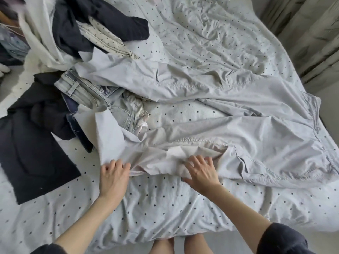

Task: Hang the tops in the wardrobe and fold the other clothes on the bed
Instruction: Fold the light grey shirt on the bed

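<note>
A pair of pale grey trousers [229,110] lies spread across the polka-dot bed [165,204], legs running toward the left, waistband at the right. My left hand [113,173] grips the near leg's hem, fingers curled into the cloth. My right hand [201,171] lies flat with spread fingers on the same leg. Left of the trousers sits a heap: light blue jeans [91,96], a dark navy garment [36,143], another dark top [88,24], a cream dotted piece [108,41] and a white garment [42,39].
Beige curtains [308,33] hang along the bed's right side. Floor and clutter show at the far left [11,48]. The bed's near edge is just in front of my feet [179,244].
</note>
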The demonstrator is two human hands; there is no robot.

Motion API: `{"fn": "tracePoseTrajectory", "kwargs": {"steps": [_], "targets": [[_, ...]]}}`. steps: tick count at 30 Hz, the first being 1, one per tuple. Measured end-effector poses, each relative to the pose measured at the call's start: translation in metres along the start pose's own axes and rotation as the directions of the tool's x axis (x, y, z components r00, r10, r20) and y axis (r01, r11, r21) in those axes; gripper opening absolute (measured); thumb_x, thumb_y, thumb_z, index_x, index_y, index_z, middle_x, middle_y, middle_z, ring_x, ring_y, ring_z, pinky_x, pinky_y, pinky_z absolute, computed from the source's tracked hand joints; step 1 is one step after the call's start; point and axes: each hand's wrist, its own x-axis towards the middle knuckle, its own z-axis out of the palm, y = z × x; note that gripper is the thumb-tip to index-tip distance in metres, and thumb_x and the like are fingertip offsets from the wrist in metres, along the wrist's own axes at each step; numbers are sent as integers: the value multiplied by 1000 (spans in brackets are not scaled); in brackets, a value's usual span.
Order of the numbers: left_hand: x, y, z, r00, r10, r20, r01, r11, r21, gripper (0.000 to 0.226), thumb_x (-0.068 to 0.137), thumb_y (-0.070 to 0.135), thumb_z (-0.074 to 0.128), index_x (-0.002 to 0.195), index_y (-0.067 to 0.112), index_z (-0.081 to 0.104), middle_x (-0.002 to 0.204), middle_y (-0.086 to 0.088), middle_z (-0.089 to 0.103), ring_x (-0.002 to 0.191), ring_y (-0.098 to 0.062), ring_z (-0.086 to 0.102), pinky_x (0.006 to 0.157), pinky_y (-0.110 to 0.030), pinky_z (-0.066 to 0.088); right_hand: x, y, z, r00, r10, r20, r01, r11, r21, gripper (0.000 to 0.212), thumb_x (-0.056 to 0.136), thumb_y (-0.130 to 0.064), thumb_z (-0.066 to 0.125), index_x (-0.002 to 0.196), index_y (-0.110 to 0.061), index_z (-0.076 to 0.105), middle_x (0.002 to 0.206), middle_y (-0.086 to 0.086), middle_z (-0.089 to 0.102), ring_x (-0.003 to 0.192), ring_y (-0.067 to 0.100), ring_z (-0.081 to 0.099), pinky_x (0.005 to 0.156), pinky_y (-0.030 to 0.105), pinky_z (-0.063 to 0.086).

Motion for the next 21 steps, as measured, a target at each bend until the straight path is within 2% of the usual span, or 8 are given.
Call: {"fn": "tracePoseTrajectory", "kwargs": {"steps": [3, 6, 7, 9, 12, 16, 18, 21], "targets": [[-23, 0, 16, 920, -153, 361, 136, 988, 71, 30, 85, 15, 64, 114, 10, 57, 111, -12, 54, 104, -29, 57, 72, -38, 52, -7, -12, 13, 989, -48, 138, 42, 998, 48, 51, 91, -50, 48, 135, -24, 46, 141, 3, 40, 129, 17, 39, 104, 33, 27], [-35, -4, 35, 738, -168, 653, 202, 979, 24, 35, 99, 25, 38, 133, 17, 36, 132, -6, 40, 119, -25, 49, 85, -35, 47, -3, -22, 0, 986, -99, -134, 110, 991, 78, 21, 73, -37, 78, 82, -18, 73, 84, 2, 69, 78, 16, 67, 73, 26, 49], [-33, -1, 35, 759, -125, 640, 199, 979, -45, 34, 99, 25, 35, 132, 18, 37, 131, -5, 43, 115, -25, 53, 84, -36, 46, 1, -21, -5, 959, -77, -273, 108, 989, 102, 18, 65, -27, 85, 67, -16, 71, 66, 2, 66, 61, 19, 65, 60, 26, 50], [-25, 2, 34, 846, -66, 529, 174, 972, -158, 29, 98, 25, 34, 126, 20, 44, 125, -1, 52, 107, -23, 58, 80, -34, 47, 17, -25, -18, 919, -21, -393, 86, 985, 147, 16, 68, -15, 82, 64, -11, 67, 60, 5, 62, 55, 25, 62, 55, 32, 49], [0, 6, 23, 984, -50, 171, 116, 909, -401, 24, 94, 12, 45, 111, 17, 61, 114, 1, 61, 95, -25, 62, 71, -34, 50, 52, -24, -38, 909, 42, -414, 29, 986, 163, 14, 91, -21, 59, 91, -10, 68, 90, 7, 66, 83, 28, 60, 73, 39, 46], [54, -9, 2, 971, -68, -229, -62, 852, -520, 19, 80, -9, 63, 90, 6, 70, 84, -9, 67, 70, -28, 64, 54, -30, 49, 99, -13, -56, 964, 46, -261, -36, 998, 42, 34, 98, -35, 41, 126, -23, 56, 131, 1, 50, 122, 22, 41, 98, 40, 29], [78, -11, 2, 983, -5, -183, -95, 841, -533, 18, 86, -1, 60, 97, 9, 71, 93, -5, 68, 76, -23, 64, 59, -26, 44, 115, -9, -56, 989, 29, -145, -39, 997, -69, 40, 95, -41, 45, 133, -30, 49, 139, -1, 42, 128, 20, 35, 104, 41, 25], [103, 1, 27, 997, 77, 9, -65, 886, -458, 31, 91, 20, 59, 122, 20, 61, 123, 1, 57, 109, -19, 55, 86, -29, 44, 124, -8, -45, 997, 29, -67, -38, 990, -136, 46, 91, -42, 52, 136, -31, 45, 139, 1, 39, 126, 21, 35, 101, 38, 30]]}}
